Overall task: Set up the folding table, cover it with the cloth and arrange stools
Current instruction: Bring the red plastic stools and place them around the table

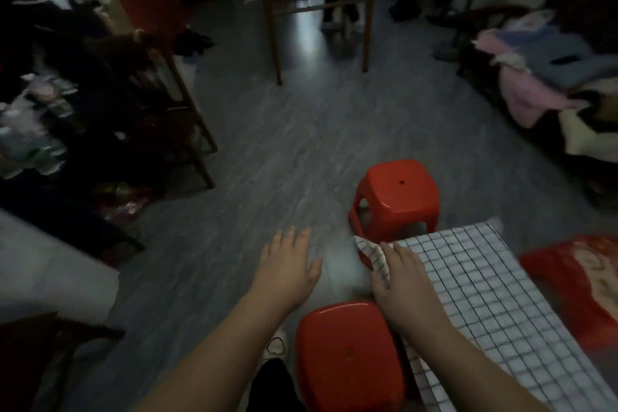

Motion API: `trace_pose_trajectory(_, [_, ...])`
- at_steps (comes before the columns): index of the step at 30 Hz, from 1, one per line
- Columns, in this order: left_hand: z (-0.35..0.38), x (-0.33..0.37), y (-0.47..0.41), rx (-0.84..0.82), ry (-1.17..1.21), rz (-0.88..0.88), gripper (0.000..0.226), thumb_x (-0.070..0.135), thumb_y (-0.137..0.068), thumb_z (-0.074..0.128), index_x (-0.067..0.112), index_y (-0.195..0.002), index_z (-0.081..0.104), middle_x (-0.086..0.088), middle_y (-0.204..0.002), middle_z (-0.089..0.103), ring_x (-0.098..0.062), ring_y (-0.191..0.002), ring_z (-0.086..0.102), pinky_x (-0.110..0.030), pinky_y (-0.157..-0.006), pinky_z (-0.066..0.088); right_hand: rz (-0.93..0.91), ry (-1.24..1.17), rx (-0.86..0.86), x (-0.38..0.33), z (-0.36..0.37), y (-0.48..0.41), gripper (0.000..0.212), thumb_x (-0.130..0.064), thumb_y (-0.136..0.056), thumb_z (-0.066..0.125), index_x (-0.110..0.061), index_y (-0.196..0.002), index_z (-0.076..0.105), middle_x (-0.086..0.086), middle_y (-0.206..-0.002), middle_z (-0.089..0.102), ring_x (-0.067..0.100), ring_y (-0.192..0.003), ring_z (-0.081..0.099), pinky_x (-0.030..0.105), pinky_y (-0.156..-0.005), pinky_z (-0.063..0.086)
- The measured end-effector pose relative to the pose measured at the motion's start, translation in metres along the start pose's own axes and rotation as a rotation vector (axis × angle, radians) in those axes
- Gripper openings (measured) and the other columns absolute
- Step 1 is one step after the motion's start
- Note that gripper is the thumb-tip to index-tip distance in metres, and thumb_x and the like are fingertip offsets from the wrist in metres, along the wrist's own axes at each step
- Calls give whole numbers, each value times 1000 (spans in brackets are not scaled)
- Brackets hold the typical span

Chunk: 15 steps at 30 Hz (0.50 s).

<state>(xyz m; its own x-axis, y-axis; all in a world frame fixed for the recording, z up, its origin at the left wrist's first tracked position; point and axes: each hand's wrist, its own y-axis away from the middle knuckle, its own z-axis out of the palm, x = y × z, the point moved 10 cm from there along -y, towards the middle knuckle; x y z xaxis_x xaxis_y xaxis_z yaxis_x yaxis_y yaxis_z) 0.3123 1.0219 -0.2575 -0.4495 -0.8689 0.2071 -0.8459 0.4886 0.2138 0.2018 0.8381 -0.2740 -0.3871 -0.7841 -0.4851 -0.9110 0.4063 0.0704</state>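
While the fingers point(399, 254) of the right hand point(403, 281) lie close together on the bunched left corner of the checked cloth point(468, 284), thumb grip unclear, a hard leftward tug could drag the cloth askew on the table hidden beneath it at near right. The left hand point(289, 264), fingers spread and empty above the floor, offers no counter-hold, and the loose corner could snag the far stool point(398, 192) just beside it.

Right hand point(406, 281) on checked cloth point(468, 278) corner, possibly a pinch.
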Motion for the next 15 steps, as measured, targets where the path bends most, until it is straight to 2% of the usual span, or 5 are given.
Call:
trace_pose_trajectory(4, [-3,15,-87,-97,-84,261,69,53,-99,36,22,-157,16,-11,-163,20,-31,-150,16,-45,-121,18,268,-20,123,12,-2,-27,57,-37,-93,54,-12,-144,45,9,-143,49,27,-135,39,41,-114,30])
trace_pose_trajectory(8, [-7,50,-140,-157,-132,527,68,50,-98,40,21,-156,20,-11,-162,23,-31,-150,18,-45,-121,19,549,-79,193,18,2,-17,62,-40,-95,51,-15,-150,36,10,-154,38,28,-145,28,47,-118,27])
trace_pose_trajectory(15, [26,118,-131,-298,-127,874,66,46,-96,45,20,-154,28,-13,-159,30,-34,-148,23,-49,-119,23,958,-169,353,23,6,59,64,-44,-96,45,-21,-153,30,5,-160,28,24,-150,17,49,-120,24])
